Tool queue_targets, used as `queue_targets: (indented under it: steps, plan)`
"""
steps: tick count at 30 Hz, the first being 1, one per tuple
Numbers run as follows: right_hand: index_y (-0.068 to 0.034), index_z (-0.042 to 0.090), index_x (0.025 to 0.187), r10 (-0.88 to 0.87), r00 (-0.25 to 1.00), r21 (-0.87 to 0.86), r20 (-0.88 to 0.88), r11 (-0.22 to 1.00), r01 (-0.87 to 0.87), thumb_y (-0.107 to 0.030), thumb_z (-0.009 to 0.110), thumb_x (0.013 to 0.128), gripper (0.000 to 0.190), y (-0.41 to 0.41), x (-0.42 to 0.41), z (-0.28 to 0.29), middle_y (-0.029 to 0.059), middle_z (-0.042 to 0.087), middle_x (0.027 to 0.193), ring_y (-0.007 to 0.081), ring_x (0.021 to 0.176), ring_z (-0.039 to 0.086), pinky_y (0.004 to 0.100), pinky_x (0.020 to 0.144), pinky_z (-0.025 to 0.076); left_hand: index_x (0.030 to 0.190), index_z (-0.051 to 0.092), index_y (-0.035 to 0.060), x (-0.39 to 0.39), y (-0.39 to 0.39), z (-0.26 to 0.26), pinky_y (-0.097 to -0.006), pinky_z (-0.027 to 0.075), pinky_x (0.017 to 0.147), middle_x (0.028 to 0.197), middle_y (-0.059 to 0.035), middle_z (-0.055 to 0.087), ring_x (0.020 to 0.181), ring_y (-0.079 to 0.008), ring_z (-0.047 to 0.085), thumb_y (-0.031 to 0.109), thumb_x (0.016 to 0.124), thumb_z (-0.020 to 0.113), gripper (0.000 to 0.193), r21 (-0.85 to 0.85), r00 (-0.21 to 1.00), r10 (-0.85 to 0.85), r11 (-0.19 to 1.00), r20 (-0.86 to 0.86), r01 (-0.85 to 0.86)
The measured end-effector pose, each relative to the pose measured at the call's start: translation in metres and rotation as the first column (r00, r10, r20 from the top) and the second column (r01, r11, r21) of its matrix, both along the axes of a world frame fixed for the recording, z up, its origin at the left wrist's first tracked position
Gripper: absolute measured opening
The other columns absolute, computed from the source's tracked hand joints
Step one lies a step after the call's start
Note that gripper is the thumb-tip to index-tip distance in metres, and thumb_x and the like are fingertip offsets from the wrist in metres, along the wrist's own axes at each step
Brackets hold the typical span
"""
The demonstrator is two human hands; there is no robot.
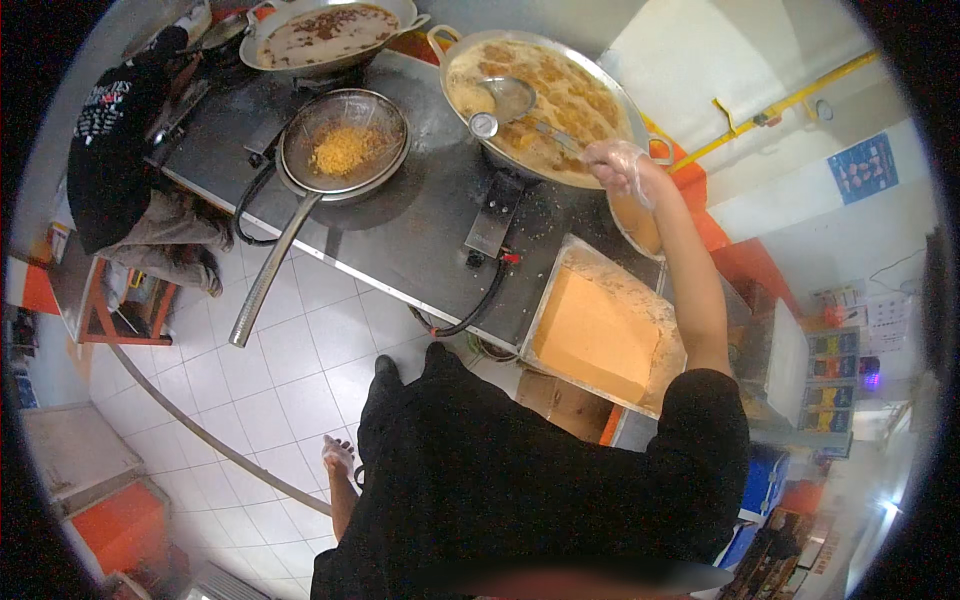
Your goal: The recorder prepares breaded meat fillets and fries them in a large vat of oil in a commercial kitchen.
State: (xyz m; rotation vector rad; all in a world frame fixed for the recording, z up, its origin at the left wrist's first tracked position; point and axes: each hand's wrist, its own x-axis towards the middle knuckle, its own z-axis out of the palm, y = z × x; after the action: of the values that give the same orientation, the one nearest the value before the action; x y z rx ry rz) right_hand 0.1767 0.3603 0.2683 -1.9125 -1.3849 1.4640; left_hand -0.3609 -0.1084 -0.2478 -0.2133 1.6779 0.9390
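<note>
My right hand (pixel 619 169), in a clear plastic glove, grips the metal handle of a skimmer (pixel 512 99) over a large wok (pixel 536 171). The skimmer's round head rests in the foamy frying oil (pixel 562 82), among browned pieces partly hidden by bubbles. A round dial (pixel 482 124), like a thermometer's, stands at the wok's near rim. My left hand (pixel 338 454), also gloved, hangs low at my side above the tiled floor, with nothing visible in it and its fingers slightly apart.
A long-handled strainer (pixel 292 184) with yellow crumbs sits over a bowl, its handle jutting past the counter edge. A tray of orange breading flour (pixel 600 330) stands at right. Another wok (pixel 330 64) simmers behind. A person (pixel 112 150) in black is at left. A hose (pixel 210 439) crosses the floor.
</note>
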Motion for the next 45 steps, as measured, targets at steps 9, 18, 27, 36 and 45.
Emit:
queue_targets:
  steps: [9,18,27,36,45]
  plan:
    - [-0.006,0.058,0.094,-0.056,0.958,-0.037,-0.280,0.998,0.048,-0.018,0.050,0.090,0.015,0.052,-0.015,-0.021,-0.0089,0.036,0.053,0.0010,0.040,0.030,0.0192,0.033,0.019,0.112,0.046,0.0051,0.001,-0.002,-0.003,-0.0402,0.040,0.060,0.097,-0.0142,0.061,0.071,-0.0258,0.056,0.060,0.090,0.033,0.061,-0.150,0.997,0.079,0.986,0.018,-0.075]
    - [-0.002,0.050,0.105,-0.198,0.781,0.001,-0.593,0.969,0.246,-0.014,0.043,0.093,0.019,0.108,-0.032,-0.052,-0.0073,0.041,0.057,0.0013,0.043,0.036,0.0138,0.034,0.027,0.105,0.047,0.0079,0.014,-0.005,0.016,-0.0398,0.039,0.060,0.084,-0.0099,0.059,0.067,-0.0245,0.054,0.060,0.090,0.036,0.055,-0.103,0.976,0.209,0.974,0.069,-0.201]
    - [-0.005,0.048,0.095,-0.296,0.689,-0.005,-0.661,0.921,0.390,-0.012,0.044,0.091,0.009,0.174,-0.012,-0.088,-0.0047,0.041,0.058,0.0031,0.040,0.033,0.0159,0.032,0.025,0.121,0.042,0.0044,0.022,-0.008,0.017,-0.0431,0.040,0.067,0.107,-0.0159,0.058,0.083,-0.0294,0.056,0.060,0.091,0.029,0.065,-0.141,0.977,0.201,0.972,0.078,-0.189]
    - [-0.015,0.040,0.070,-0.441,0.439,-0.159,-0.783,0.824,0.544,-0.012,0.047,0.090,0.022,0.173,0.033,-0.099,-0.0077,0.038,0.051,0.0018,0.037,0.035,0.0174,0.031,0.022,0.121,0.042,0.0053,0.047,0.032,0.062,-0.0425,0.042,0.066,0.109,-0.0154,0.058,0.080,-0.0269,0.055,0.057,0.092,0.028,0.061,-0.144,0.990,0.033,0.988,-0.137,-0.053]
    - [-0.014,0.042,0.074,-0.405,0.462,-0.058,-0.789,0.797,0.601,-0.012,0.047,0.090,0.018,0.113,0.075,-0.094,-0.0073,0.038,0.052,0.0017,0.038,0.035,0.0162,0.032,0.027,0.120,0.041,0.0052,-0.008,0.022,0.005,-0.0454,0.040,0.071,0.110,-0.0155,0.057,0.085,-0.0288,0.055,0.060,0.091,0.029,0.063,-0.204,0.978,0.115,0.976,0.172,-0.079]
